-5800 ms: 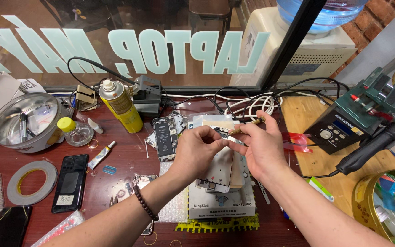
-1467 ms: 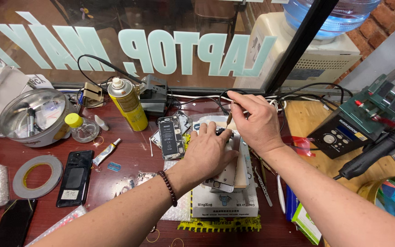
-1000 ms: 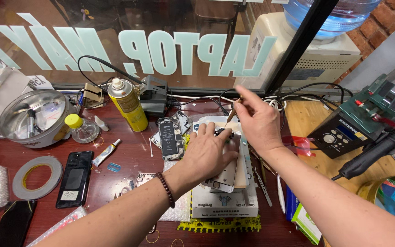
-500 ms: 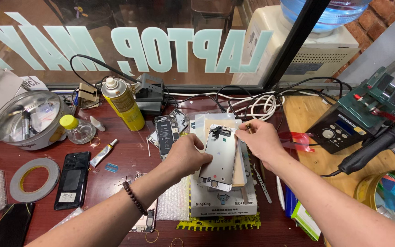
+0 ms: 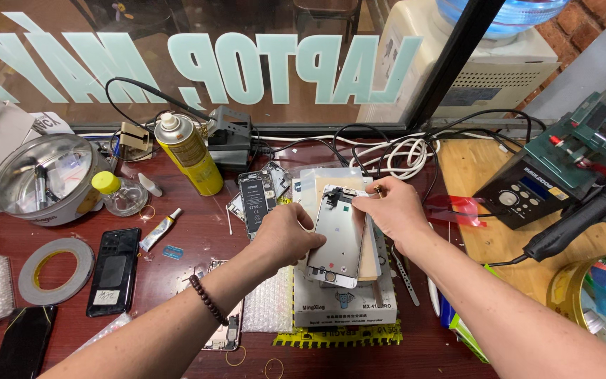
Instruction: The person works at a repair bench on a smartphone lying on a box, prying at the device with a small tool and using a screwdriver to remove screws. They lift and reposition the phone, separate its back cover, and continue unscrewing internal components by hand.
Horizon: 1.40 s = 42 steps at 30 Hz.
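Note:
A white phone screen panel, back side up, rests tilted on a stack of flat plates and a white box. My left hand grips the panel's left edge. At the panel's upper right corner my right hand pinches a small brass-coloured part and the panel's top edge. An opened phone with its black battery showing lies just left of the panel.
A yellow spray can, small bottle, metal bowl, tape roll and black phones lie left. A soldering station and hot-air handle stand right on a wooden board. Cables run along the window.
My right hand came down from above the panel to its top right corner. My left hand slid off the panel's face to its left edge, and the panel is now uncovered.

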{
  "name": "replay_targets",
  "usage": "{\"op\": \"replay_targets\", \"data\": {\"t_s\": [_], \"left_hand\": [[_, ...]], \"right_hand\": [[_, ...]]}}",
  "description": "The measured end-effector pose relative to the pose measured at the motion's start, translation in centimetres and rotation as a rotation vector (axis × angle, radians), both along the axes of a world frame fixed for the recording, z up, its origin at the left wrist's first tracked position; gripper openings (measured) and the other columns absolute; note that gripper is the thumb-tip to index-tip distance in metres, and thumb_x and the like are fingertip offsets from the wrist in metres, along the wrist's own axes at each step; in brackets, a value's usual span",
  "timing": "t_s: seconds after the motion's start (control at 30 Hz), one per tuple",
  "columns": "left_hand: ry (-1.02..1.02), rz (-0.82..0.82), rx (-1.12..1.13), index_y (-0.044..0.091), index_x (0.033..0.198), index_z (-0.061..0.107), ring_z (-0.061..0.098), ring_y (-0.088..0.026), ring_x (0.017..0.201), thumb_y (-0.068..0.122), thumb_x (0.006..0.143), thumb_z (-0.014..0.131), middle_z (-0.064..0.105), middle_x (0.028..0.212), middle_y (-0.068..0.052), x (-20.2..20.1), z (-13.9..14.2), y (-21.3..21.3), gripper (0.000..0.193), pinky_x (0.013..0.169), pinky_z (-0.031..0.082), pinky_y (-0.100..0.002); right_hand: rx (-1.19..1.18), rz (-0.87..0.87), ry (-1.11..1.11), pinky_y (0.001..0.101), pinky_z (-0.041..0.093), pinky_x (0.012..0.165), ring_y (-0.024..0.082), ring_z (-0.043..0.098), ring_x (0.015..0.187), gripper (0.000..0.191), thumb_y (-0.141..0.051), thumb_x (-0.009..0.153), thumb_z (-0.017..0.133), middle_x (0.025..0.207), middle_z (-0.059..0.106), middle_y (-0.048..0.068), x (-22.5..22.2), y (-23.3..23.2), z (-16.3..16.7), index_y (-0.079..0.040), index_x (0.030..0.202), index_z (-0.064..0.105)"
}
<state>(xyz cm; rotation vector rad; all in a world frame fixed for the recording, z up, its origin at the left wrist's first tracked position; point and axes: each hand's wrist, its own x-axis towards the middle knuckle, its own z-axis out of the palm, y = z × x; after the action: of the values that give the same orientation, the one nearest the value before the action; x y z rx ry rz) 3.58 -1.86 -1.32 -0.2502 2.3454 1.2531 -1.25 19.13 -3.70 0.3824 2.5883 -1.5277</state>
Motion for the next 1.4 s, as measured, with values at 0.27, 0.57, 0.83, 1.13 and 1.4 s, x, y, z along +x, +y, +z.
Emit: {"op": "replay_targets", "data": {"t_s": [0.27, 0.57, 0.83, 1.13, 1.4], "left_hand": [[-0.058, -0.003, 0.042, 0.000, 0.097, 0.065, 0.070, -0.017, 0.062, 0.022, 0.078, 0.085, 0.074, 0.080, -0.013, 0.1, 0.3, 0.2, 0.035, 0.052, 0.058, -0.032], [-0.029, 0.000, 0.060, 0.002, 0.093, 0.062, 0.070, -0.017, 0.060, 0.023, 0.074, 0.087, 0.072, 0.075, -0.010, 0.1, -0.4, 0.3, 0.037, 0.049, 0.057, -0.032], [-0.073, 0.040, 0.123, 0.004, 0.090, 0.061, 0.068, -0.016, 0.057, 0.019, 0.073, 0.088, 0.071, 0.073, -0.010, 0.0, -0.9, 0.2, 0.035, 0.048, 0.056, -0.031], [-0.144, 0.075, 0.363, 0.004, 0.080, 0.066, 0.057, -0.013, 0.052, 0.014, 0.080, 0.082, 0.064, 0.065, -0.005, -0.1, -1.2, 0.1, 0.019, 0.046, 0.046, -0.030], [-0.289, 0.106, 0.717, 0.010, 0.083, 0.067, 0.055, -0.012, 0.060, 0.012, 0.086, 0.078, 0.065, 0.073, 0.000, -0.3, -0.7, -0.9, 0.012, 0.057, 0.049, -0.030]], "right_hand": [[0.051, 0.046, 0.006, 0.0304, 0.054, 0.074, 0.015, 0.067, 0.085, 0.047, -0.014, 0.067, 0.086, 0.097, 0.071, 0.007, -0.7, 0.2, 0.3, 0.000, 0.108, 0.070], [0.111, 0.108, -0.010, 0.0328, 0.055, 0.075, 0.019, 0.067, 0.086, 0.051, -0.020, 0.067, 0.084, 0.096, 0.070, 0.010, -0.8, 0.1, 0.8, -0.005, 0.113, 0.066], [0.233, 0.062, 0.004, 0.0320, 0.055, 0.075, 0.016, 0.070, 0.084, 0.055, -0.028, 0.066, 0.089, 0.092, 0.073, 0.007, 0.2, -0.3, 1.1, -0.005, 0.110, 0.069], [0.206, 0.004, 0.076, 0.0319, 0.051, 0.066, 0.014, 0.063, 0.072, 0.027, -0.025, 0.080, 0.077, 0.081, 0.072, 0.005, 1.0, 0.2, 2.4, -0.006, 0.099, 0.075], [-0.222, 0.053, 0.076, 0.0246, 0.036, 0.050, 0.004, 0.046, 0.057, 0.018, -0.024, 0.091, 0.073, 0.069, 0.059, -0.005, 1.2, 0.7, 3.8, -0.006, 0.088, 0.072]]}}
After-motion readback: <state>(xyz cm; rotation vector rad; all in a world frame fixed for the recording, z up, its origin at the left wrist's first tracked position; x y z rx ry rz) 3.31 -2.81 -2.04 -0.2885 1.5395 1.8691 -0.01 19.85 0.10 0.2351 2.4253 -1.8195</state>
